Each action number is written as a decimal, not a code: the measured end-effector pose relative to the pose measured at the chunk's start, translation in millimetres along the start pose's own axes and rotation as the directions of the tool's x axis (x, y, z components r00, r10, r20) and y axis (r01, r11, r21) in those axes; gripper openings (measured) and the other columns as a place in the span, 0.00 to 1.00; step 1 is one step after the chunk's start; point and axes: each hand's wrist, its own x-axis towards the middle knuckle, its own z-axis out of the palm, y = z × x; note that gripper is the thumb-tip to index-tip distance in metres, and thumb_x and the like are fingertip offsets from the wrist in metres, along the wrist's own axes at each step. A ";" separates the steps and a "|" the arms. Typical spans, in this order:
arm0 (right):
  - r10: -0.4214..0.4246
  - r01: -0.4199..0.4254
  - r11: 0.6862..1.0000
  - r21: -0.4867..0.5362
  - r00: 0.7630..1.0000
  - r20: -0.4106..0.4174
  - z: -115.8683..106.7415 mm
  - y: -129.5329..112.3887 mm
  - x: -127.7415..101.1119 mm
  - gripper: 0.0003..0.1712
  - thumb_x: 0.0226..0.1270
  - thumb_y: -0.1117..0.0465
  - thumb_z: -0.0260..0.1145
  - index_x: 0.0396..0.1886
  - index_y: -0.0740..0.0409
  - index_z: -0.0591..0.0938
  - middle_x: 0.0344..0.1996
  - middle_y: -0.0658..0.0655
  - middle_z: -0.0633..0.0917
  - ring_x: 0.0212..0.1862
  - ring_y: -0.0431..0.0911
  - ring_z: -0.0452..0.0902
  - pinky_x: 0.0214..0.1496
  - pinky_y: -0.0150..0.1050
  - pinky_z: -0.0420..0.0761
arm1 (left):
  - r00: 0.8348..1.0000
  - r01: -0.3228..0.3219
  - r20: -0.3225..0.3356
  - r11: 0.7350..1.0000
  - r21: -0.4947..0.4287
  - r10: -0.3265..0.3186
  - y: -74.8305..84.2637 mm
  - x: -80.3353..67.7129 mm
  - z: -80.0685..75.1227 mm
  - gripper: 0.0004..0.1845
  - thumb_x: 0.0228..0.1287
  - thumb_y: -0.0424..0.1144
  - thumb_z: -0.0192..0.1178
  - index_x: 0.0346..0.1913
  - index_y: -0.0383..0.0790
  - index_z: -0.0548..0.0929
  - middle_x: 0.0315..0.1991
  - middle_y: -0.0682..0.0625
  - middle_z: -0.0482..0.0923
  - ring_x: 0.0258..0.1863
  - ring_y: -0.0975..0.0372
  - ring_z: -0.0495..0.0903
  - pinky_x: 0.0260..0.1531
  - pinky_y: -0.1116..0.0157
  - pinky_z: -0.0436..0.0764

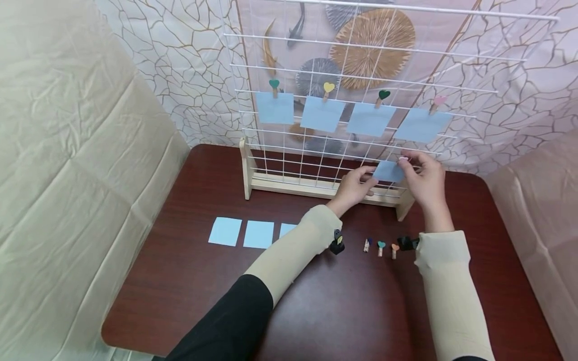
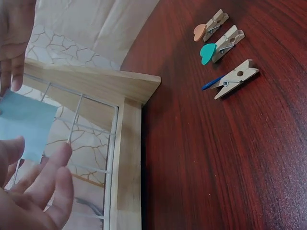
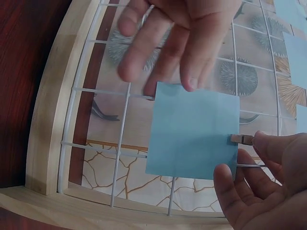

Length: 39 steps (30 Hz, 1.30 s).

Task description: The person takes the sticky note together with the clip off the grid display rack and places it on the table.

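Near edge: 3 pegs (image 1: 380,247) with heart heads lie on the table (image 1: 343,311), 3 spare blue squares (image 1: 241,232) to their left. Beyond, left hand (image 1: 356,184) steadies the note (image 1: 388,171), fingertips on its edge. Right hand (image 1: 424,178) pinches a peg (image 3: 241,139) onto it. Note: pale blue, square, flat, unmarked, against the grid's (image 1: 316,165) low wires. Above: 4 notes (image 1: 352,118) already pegged
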 end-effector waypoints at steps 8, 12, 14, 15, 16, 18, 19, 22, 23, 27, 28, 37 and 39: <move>-0.011 0.011 1.000 0.003 1.000 -0.010 -0.2 2.2 1.3 0.14 0.80 0.64 0.64 0.55 0.69 0.87 0.47 0.71 0.88 0.41 0.22 0.73 0.42 0.23 0.72 | 0.984 -0.112 -0.123 0.988 0.107 0.125 -0.1 0.5 3.8 0.15 0.81 0.41 0.60 0.62 0.42 0.87 0.43 0.50 0.90 0.32 0.59 0.90 0.24 0.71 0.80; 0.001 -0.001 1.000 -0.004 1.000 -0.014 -0.3 2.6 1.1 0.14 0.80 0.63 0.64 0.55 0.68 0.87 0.46 0.70 0.88 0.41 0.23 0.74 0.42 0.24 0.72 | 0.981 -0.127 -0.137 0.987 0.097 0.140 0.4 0.1 4.9 0.13 0.82 0.40 0.59 0.58 0.41 0.88 0.39 0.49 0.88 0.30 0.59 0.90 0.23 0.70 0.80; 0.007 -0.007 1.000 -0.005 1.000 -0.013 -0.4 2.2 0.5 0.14 0.80 0.63 0.64 0.55 0.68 0.87 0.46 0.69 0.88 0.40 0.23 0.74 0.41 0.24 0.71 | 0.981 -0.127 -0.136 0.987 0.100 0.140 0.8 -0.2 5.7 0.13 0.82 0.40 0.59 0.58 0.40 0.88 0.39 0.49 0.88 0.30 0.59 0.90 0.23 0.71 0.80; 0.011 -0.011 1.000 -0.002 1.000 -0.012 -0.6 1.8 0.0 0.15 0.80 0.63 0.64 0.55 0.68 0.87 0.46 0.69 0.88 0.40 0.24 0.74 0.41 0.24 0.71 | 0.981 -0.125 -0.135 0.987 0.101 0.138 1.2 -0.4 6.0 0.13 0.82 0.40 0.59 0.58 0.40 0.87 0.40 0.49 0.88 0.31 0.58 0.91 0.23 0.71 0.80; 0.013 -0.013 1.000 -0.001 1.000 -0.010 -0.8 1.5 -0.4 0.15 0.80 0.63 0.64 0.56 0.68 0.87 0.46 0.70 0.88 0.39 0.24 0.74 0.41 0.24 0.71 | 0.981 -0.124 -0.134 0.986 0.111 0.139 1.6 -0.4 6.5 0.13 0.81 0.40 0.59 0.59 0.40 0.87 0.41 0.49 0.89 0.31 0.57 0.91 0.24 0.72 0.80; 0.015 -0.015 1.000 0.004 1.000 -0.007 -1.1 0.5 -1.1 0.14 0.80 0.63 0.64 0.56 0.68 0.87 0.46 0.70 0.88 0.39 0.25 0.74 0.40 0.24 0.71 | 0.981 -0.124 -0.131 0.984 0.124 0.140 2.2 -0.5 7.5 0.13 0.81 0.40 0.60 0.59 0.39 0.87 0.42 0.48 0.89 0.32 0.56 0.91 0.25 0.73 0.79; 0.016 -0.016 1.000 0.006 1.000 -0.007 -1.2 0.3 -1.3 0.14 0.80 0.63 0.64 0.56 0.68 0.87 0.46 0.70 0.88 0.39 0.25 0.73 0.40 0.24 0.71 | 0.981 -0.123 -0.131 0.984 0.132 0.141 2.5 -0.3 8.1 0.13 0.81 0.40 0.60 0.58 0.40 0.87 0.42 0.49 0.89 0.32 0.56 0.91 0.26 0.74 0.79; 0.010 -0.010 1.000 0.015 1.000 -0.007 -1.3 -0.2 -1.7 0.14 0.80 0.64 0.64 0.56 0.68 0.87 0.46 0.70 0.88 0.40 0.25 0.73 0.40 0.24 0.71 | 0.981 -0.120 -0.137 0.982 0.144 0.139 2.5 -0.1 9.4 0.12 0.81 0.41 0.60 0.57 0.40 0.88 0.40 0.49 0.89 0.32 0.56 0.91 0.25 0.74 0.78; 0.008 -0.007 1.000 0.019 1.000 -0.008 -1.2 -0.1 -1.7 0.14 0.80 0.64 0.64 0.56 0.68 0.87 0.46 0.70 0.88 0.40 0.26 0.73 0.40 0.25 0.71 | 0.981 -0.114 -0.142 0.984 0.138 0.133 2.1 -0.3 9.7 0.12 0.81 0.41 0.60 0.57 0.41 0.88 0.39 0.50 0.89 0.32 0.57 0.91 0.25 0.73 0.78; -0.008 0.008 1.000 0.025 1.000 -0.012 -0.2 0.3 -1.6 0.15 0.80 0.63 0.64 0.56 0.69 0.87 0.46 0.70 0.88 0.41 0.25 0.73 0.42 0.25 0.70 | 0.979 -0.109 -0.161 0.989 0.101 0.125 -0.1 -0.1 10.7 0.12 0.81 0.41 0.60 0.56 0.41 0.87 0.39 0.50 0.88 0.30 0.59 0.91 0.23 0.72 0.80; -0.010 0.011 1.000 0.024 1.000 -0.011 0.0 0.2 -1.6 0.15 0.81 0.63 0.64 0.56 0.69 0.87 0.46 0.70 0.88 0.42 0.24 0.73 0.42 0.26 0.70 | 0.978 -0.111 -0.166 0.989 0.094 0.125 -0.7 0.2 11.0 0.12 0.81 0.41 0.60 0.56 0.40 0.87 0.40 0.50 0.88 0.30 0.59 0.91 0.23 0.72 0.80; -0.005 0.005 1.000 0.002 0.999 -0.040 3.7 -1.1 -2.4 0.15 0.82 0.63 0.61 0.54 0.71 0.86 0.46 0.70 0.89 0.40 0.24 0.72 0.43 0.26 0.67 | 0.978 -0.098 -0.176 0.993 0.070 0.109 -3.0 0.5 12.7 0.11 0.82 0.40 0.59 0.55 0.40 0.87 0.42 0.49 0.88 0.33 0.58 0.91 0.24 0.72 0.81; -0.006 0.006 1.000 -0.002 0.998 -0.060 5.4 -0.6 -2.8 0.14 0.82 0.64 0.62 0.53 0.72 0.86 0.45 0.70 0.89 0.40 0.24 0.71 0.43 0.26 0.67 | 0.978 -0.095 -0.178 0.993 0.073 0.107 -2.7 0.3 13.3 0.11 0.81 0.40 0.59 0.55 0.40 0.87 0.42 0.49 0.88 0.33 0.58 0.91 0.24 0.72 0.80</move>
